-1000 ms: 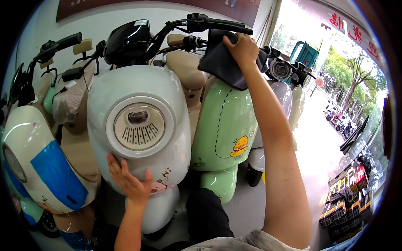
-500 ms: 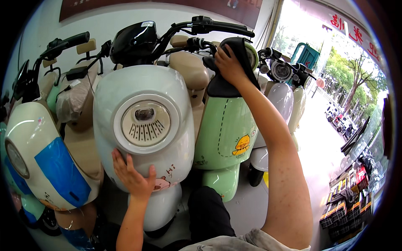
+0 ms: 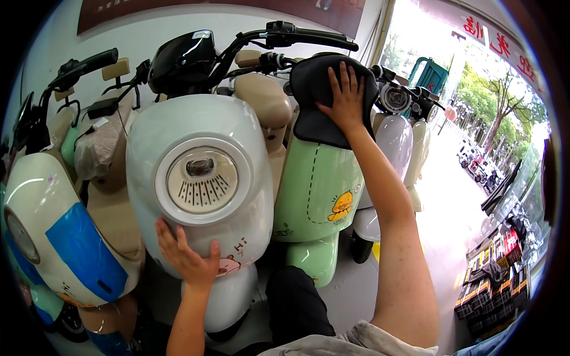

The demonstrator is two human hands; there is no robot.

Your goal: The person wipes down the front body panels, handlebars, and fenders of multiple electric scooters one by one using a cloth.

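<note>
My left hand (image 3: 189,256) lies with fingers spread against the lower front panel of the white scooter (image 3: 255,148), just below its round headlight (image 3: 203,180). Beside it, partly under the hand's edge, a pink cartoon sticker shows. My right hand (image 3: 345,101) is stretched flat on a black pad (image 3: 312,95), which looks soft with a curved lower edge. The pad covers the headlight area of the light green scooter (image 3: 297,178), hiding what is behind. Neither hand is gripping anything.
At the left stands a cream scooter with a blue panel (image 3: 89,252). More scooters (image 3: 392,130) line up on the right, near a bright doorway. Stacked boxes (image 3: 496,279) sit at the lower right. Black handlebars (image 3: 285,35) reach across above the white scooter.
The black pad, bent and held at its edge before, now lies spread over the green scooter's headlight. My right hand has moved onto its face and flattened. My left hand stays put.
</note>
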